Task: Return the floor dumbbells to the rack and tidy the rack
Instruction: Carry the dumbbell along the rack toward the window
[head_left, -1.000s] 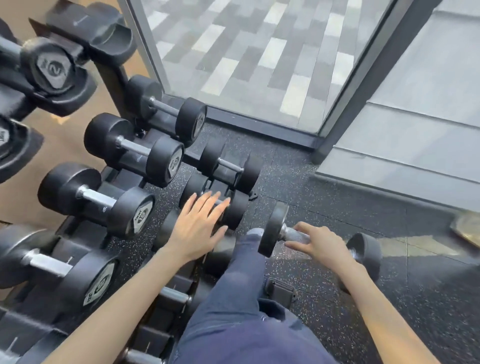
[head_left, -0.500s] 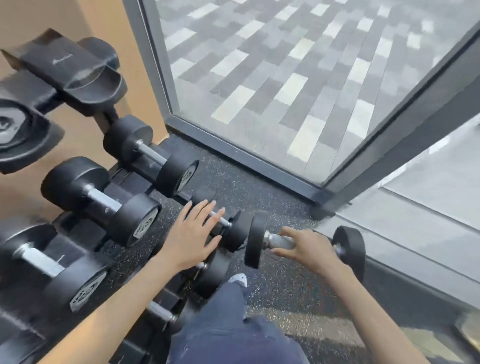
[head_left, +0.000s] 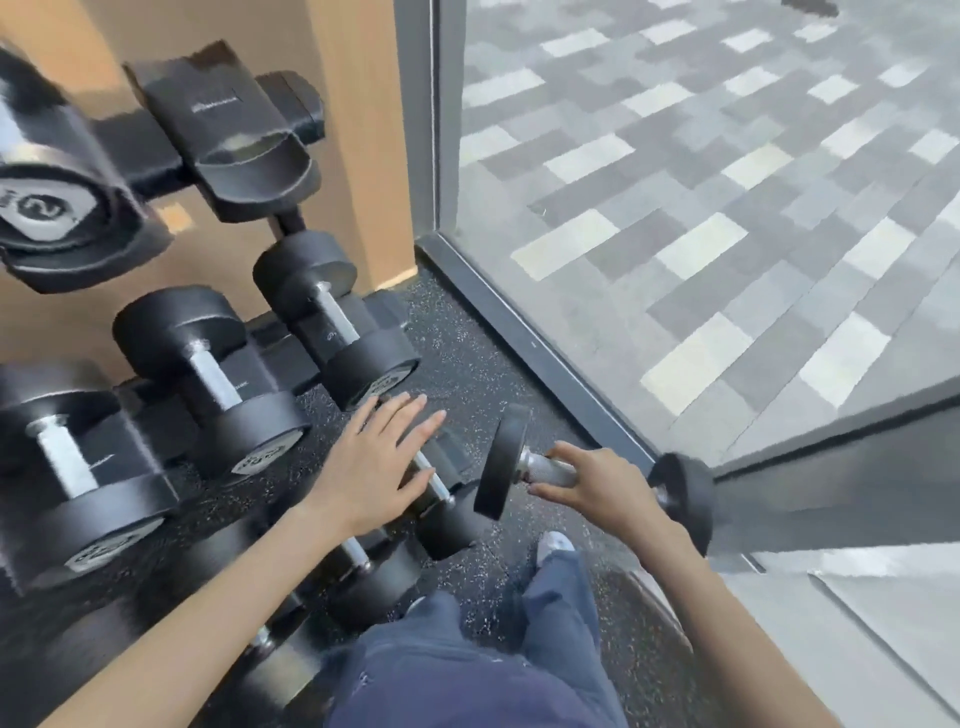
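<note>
My right hand (head_left: 597, 486) grips the silver handle of a small black dumbbell (head_left: 501, 462), held off the speckled floor just right of the rack. My left hand (head_left: 376, 467) is spread flat, fingers apart, over a small dumbbell (head_left: 444, 519) on the rack's bottom row. The black rack (head_left: 156, 150) fills the left side. Its middle row holds three larger dumbbells (head_left: 337, 322), and the top right cradle (head_left: 249, 156) holds nothing. At the far left a top-row dumbbell (head_left: 41, 208) shows a "2" label.
A glass wall with a dark metal frame (head_left: 545, 353) runs close on the right, with paving outside. A wooden wall panel (head_left: 358, 130) stands behind the rack. My legs in dark blue trousers (head_left: 467, 665) and one white shoe toe (head_left: 556, 543) are below the hands.
The view has swung left and up. The dumbbell in my right hand has risen and come nearer the rack. My left hand stays spread over the bottom-row dumbbell.
</note>
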